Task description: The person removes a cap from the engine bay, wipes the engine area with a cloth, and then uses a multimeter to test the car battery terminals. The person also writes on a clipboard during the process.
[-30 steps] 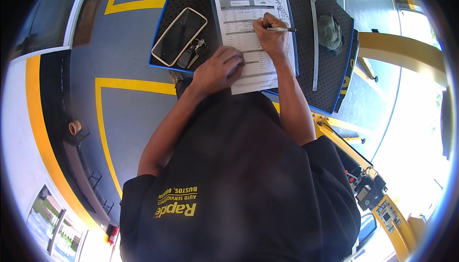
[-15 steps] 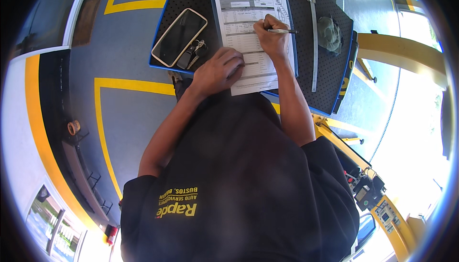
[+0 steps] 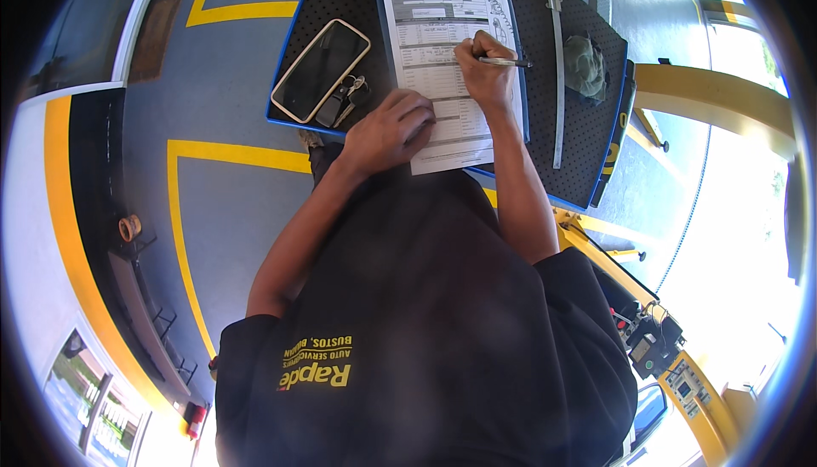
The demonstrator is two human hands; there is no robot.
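A printed form [image 3: 451, 109] lies on a blue clipboard [image 3: 522, 101], under the metal clip at its far end. My right hand [image 3: 488, 67] rests on the form's right half with its fingers closed around a pen [image 3: 504, 62]. The pen's rear end points to the right, while its tip is hidden by the fingers. My left hand [image 3: 393, 130] lies at the form's lower left edge, fingers bent and resting on the paper. Whether anything is under those fingers is hidden. Left of the clipboard are a phone [image 3: 322, 71] in a light-rimmed case and a key set [image 3: 342, 103].
The black perforated tabletop [image 3: 539, 139] has a blue edge. To the clipboard's right lie a caliper [image 3: 558, 75] and a crumpled clear plastic bag [image 3: 585, 67]. A yellow lift arm [image 3: 715, 97] stands beyond the right edge. Yellow lines mark the grey floor [image 3: 238, 101].
My right hand with the pen has shifted very slightly down the form. My left hand stays in nearly the same place.
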